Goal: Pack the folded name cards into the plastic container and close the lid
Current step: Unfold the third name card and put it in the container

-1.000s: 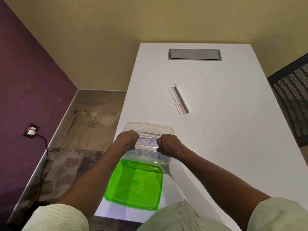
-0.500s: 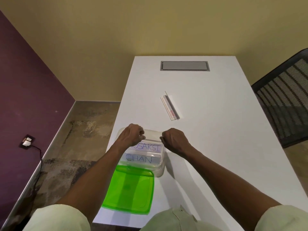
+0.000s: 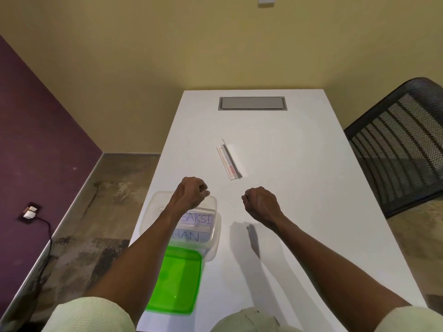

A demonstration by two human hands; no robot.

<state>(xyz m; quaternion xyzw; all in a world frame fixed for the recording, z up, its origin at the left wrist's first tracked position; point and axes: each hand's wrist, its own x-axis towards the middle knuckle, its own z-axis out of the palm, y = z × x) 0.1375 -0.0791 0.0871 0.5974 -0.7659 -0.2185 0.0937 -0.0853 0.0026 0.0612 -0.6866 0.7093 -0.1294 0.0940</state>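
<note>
Both hands hover w/ fingers curled into loose fists, holding nothing: left hand (image 3: 191, 195) over clear container (image 3: 214, 236) w/ name cards (image 3: 197, 219) lying crosswise, right hand (image 3: 262, 203) over bare bench (image 3: 299, 188); green lid (image 3: 177, 283) just nearside.

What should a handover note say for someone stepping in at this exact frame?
Left hand: curled, empty, above the container's far edge.
Right hand: curled, empty, over bare table.
Clear container: near the table's left edge, holding two name cards.
Green lid: flat on the table, on the near side of the container.
Done: cards packed.
Left: put the lid on and press it shut.
</note>
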